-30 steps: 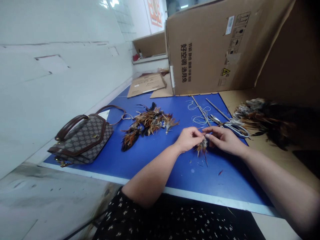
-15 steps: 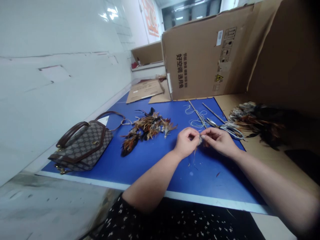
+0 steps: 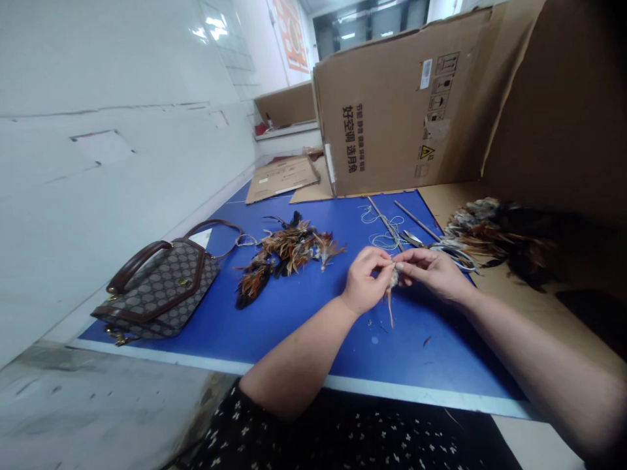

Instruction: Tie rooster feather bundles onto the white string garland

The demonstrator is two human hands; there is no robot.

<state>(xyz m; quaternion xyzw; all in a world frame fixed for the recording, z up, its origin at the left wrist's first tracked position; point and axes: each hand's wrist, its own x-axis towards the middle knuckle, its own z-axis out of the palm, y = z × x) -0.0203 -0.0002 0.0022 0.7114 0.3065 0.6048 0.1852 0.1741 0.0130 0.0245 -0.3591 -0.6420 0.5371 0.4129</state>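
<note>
Above the blue tabletop [image 3: 304, 333], my left hand [image 3: 366, 281] and my right hand [image 3: 431, 274] meet with fingertips pinched together. Between them hangs a small brown feather tuft [image 3: 390, 294], its thin tip pointing down. Both hands appear to pinch its upper end; the exact grip is partly hidden by the fingers. Just behind my right hand lies a pair of scissors [image 3: 416, 241] with pale handles. Loose pale string [image 3: 385, 232] curls beyond my hands, beside two thin sticks [image 3: 416, 219]. A strung bunch of brown and black feathers [image 3: 291, 248] rests to the left.
A patterned handbag [image 3: 164, 287] with a brown handle stands at the left by the wall. Another heap of feathers [image 3: 499, 238] lies on cardboard at the right. A large cardboard box [image 3: 392, 124] rises at the back, with flat cardboard [image 3: 281, 179] beside it.
My hands stay together in nearly the same place. More of the feather tuft shows below my fingers, and its tip has swung slightly right. The view has shifted a little.
</note>
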